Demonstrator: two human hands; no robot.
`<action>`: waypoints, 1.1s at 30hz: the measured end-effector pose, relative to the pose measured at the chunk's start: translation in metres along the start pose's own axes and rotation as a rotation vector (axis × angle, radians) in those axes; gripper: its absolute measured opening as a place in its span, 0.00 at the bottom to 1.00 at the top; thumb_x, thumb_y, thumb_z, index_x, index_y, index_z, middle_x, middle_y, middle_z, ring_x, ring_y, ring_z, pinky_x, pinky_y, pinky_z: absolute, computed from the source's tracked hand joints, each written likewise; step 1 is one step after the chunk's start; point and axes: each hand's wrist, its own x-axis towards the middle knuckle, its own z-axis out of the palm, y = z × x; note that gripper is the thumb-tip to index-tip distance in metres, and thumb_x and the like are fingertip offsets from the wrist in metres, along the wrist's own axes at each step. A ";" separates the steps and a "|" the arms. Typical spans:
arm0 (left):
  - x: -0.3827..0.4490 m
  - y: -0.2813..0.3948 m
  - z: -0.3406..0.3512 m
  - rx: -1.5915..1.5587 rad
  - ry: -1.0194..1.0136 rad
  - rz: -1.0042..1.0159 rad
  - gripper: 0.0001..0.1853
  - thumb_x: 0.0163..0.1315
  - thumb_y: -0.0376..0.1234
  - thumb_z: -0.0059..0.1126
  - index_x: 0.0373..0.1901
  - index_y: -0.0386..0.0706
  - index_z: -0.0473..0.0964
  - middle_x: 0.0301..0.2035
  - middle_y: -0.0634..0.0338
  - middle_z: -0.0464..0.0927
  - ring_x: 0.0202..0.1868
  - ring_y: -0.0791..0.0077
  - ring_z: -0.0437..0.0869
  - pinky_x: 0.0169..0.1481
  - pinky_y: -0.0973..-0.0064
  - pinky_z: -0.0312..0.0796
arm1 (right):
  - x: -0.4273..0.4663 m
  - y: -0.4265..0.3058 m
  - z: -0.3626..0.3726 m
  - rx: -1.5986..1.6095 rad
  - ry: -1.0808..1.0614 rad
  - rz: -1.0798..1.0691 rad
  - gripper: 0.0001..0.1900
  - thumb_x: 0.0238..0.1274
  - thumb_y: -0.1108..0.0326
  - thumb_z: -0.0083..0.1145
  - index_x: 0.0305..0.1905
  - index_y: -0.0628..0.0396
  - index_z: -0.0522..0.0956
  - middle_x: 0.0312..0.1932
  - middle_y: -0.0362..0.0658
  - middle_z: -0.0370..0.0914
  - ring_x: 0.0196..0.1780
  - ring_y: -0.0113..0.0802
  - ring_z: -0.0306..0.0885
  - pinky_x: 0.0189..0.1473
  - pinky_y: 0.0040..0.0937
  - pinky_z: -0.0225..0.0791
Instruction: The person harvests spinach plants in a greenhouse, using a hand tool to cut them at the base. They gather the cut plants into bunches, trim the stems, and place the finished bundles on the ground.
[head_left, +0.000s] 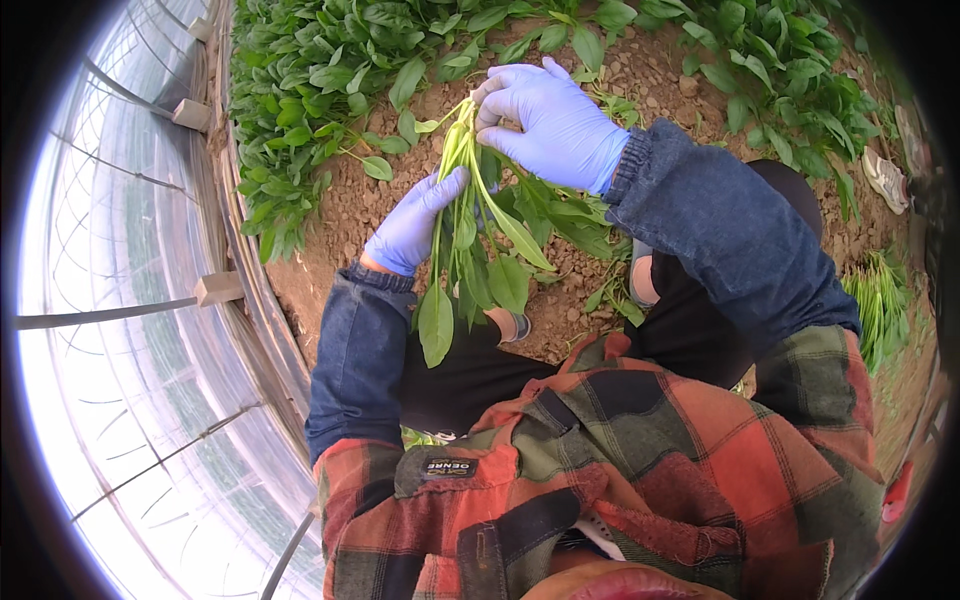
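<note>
A bunch of leafy greens that look like spinach (469, 247) hangs with its leaves downward and its pale stem ends up. Around the stems is my left hand (422, 217), in a blue-violet glove. My right hand (536, 120), gloved alike, is at the stem ends with fingers bent; whether it pinches a stem is hidden by the fingers. Behind the bunch, more cut leafy greens (574, 217) lie on the brown soil.
Dense rows of growing greens (322, 82) stand ahead, with more plants (787, 67) at upper right. Plastic greenhouse sheeting (150, 360) on ribs runs along the left. A pile of bunched greens (877, 311) lies at far right, below a shoe (885, 180).
</note>
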 end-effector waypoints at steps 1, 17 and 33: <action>0.000 -0.001 0.000 0.010 0.027 -0.016 0.27 0.73 0.50 0.55 0.56 0.34 0.73 0.45 0.53 0.82 0.48 0.57 0.87 0.61 0.55 0.79 | 0.001 0.003 -0.001 0.029 -0.027 0.006 0.10 0.63 0.55 0.62 0.38 0.49 0.83 0.48 0.40 0.78 0.64 0.43 0.72 0.75 0.69 0.45; 0.005 0.000 0.000 0.158 0.028 -0.017 0.26 0.75 0.48 0.53 0.59 0.33 0.73 0.49 0.53 0.83 0.47 0.65 0.87 0.56 0.68 0.79 | 0.000 0.003 -0.005 -0.056 -0.114 0.048 0.08 0.65 0.59 0.56 0.35 0.47 0.82 0.44 0.43 0.77 0.62 0.44 0.74 0.72 0.78 0.45; 0.004 0.004 0.007 -0.169 -0.129 0.057 0.31 0.75 0.57 0.46 0.53 0.35 0.75 0.24 0.64 0.71 0.27 0.73 0.75 0.53 0.59 0.77 | 0.005 0.012 -0.042 -0.487 -0.186 0.126 0.13 0.65 0.57 0.58 0.46 0.53 0.82 0.42 0.43 0.82 0.50 0.43 0.80 0.66 0.64 0.62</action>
